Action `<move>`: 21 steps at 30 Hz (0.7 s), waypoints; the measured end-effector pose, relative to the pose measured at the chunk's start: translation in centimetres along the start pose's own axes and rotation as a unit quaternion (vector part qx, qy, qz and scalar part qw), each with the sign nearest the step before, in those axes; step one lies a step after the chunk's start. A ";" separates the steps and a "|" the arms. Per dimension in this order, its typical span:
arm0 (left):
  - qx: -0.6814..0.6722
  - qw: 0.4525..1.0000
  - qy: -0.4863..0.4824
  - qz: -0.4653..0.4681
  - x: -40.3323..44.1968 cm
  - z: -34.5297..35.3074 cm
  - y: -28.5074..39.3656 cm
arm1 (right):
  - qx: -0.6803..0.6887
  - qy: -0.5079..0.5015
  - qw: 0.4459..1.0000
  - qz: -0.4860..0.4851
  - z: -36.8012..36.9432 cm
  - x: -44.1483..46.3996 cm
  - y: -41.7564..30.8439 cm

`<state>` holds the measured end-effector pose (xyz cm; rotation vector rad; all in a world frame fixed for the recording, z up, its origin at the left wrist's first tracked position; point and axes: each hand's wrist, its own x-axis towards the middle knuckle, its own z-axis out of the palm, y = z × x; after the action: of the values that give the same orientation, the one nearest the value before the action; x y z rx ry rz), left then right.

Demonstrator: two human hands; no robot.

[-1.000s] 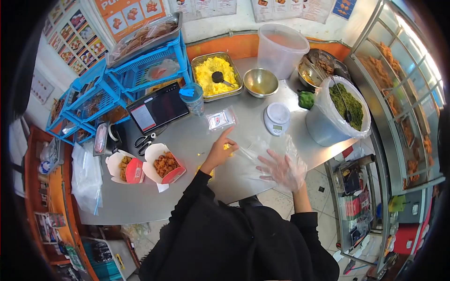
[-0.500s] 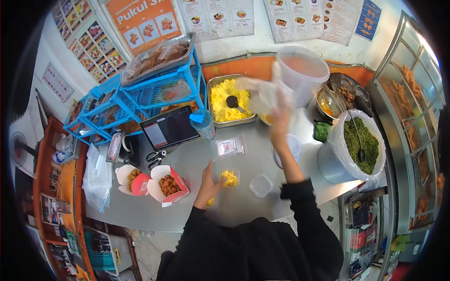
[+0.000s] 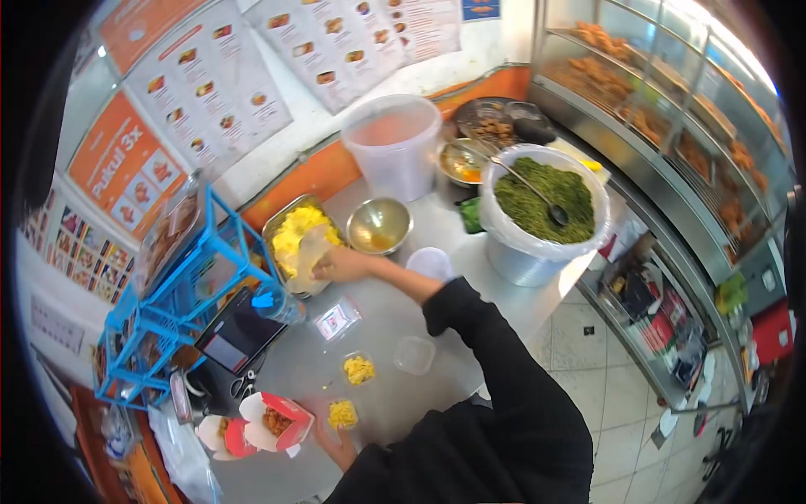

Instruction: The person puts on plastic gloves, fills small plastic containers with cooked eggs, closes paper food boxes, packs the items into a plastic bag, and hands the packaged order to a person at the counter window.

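Observation:
My right hand (image 3: 340, 265) reaches over the right side of the metal tray (image 3: 327, 217) of yellow food (image 3: 302, 228), closed on a crumpled clear plastic glove (image 3: 311, 252). Down by the table's near edge, my left hand (image 3: 337, 450) has its fingers apart and holds nothing. It is between a red and white box (image 3: 290, 428) of brown fried pieces and a small clear container of yellow bits (image 3: 342, 413). A second such container (image 3: 358, 370) stands a little farther off. To its right lies an empty clear container (image 3: 415, 355).
A steel bowl (image 3: 379, 227) and a white scale (image 3: 430, 263) stand right of the tray. Beyond are a tall plastic tub (image 3: 392, 147) and a lined bucket of green shreds (image 3: 541, 202). Blue racks (image 3: 159, 336), a tablet (image 3: 239, 332) and scissors (image 3: 243, 385) are left.
My right hand has come off the glove and carried it to the yellow food tray. My left hand has moved back from the small containers toward the red box. The view has turned right.

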<state>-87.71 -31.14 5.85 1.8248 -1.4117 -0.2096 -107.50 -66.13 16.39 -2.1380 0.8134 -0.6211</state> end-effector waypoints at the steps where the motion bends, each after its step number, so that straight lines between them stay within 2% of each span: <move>1: 0.021 0.999 0.032 0.012 -0.7 -0.1 -0.4 | -0.028 0.045 0.999 0.013 1.4 -2.6 -0.3; 3: 0.005 0.998 0.066 -0.013 -1.5 0.1 -1.6 | -0.107 0.115 0.986 0.054 5.6 -9.4 -0.5; 5: -0.077 0.989 0.081 -0.096 -2.2 0.8 -2.6 | -0.236 -0.025 0.957 0.168 9.5 -15.8 -0.1; 7: -0.269 0.929 0.077 -0.242 -2.5 1.5 -3.7 | -0.282 0.014 0.938 0.202 13.8 -21.6 -0.7; 9: -0.358 0.880 0.061 -0.307 -2.4 1.9 -5.4 | -0.276 0.039 0.941 0.192 15.7 -24.0 -1.6; 15: -0.281 0.926 -0.109 -0.228 -1.2 1.7 -10.3 | -0.244 0.162 0.930 0.223 18.1 -25.0 -0.7; 18: -0.297 0.921 -0.128 -0.217 -1.0 1.2 -10.2 | -0.149 0.192 0.945 0.220 18.1 -24.6 -0.6; 21: -0.382 0.866 -0.113 -0.301 -0.6 1.2 -9.5 | -0.076 0.219 0.938 0.257 17.7 -24.6 -1.1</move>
<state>-81.60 -30.72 -1.50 1.5015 -0.6674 -1.1600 -112.36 -39.60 2.56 -1.8162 1.6446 -0.7754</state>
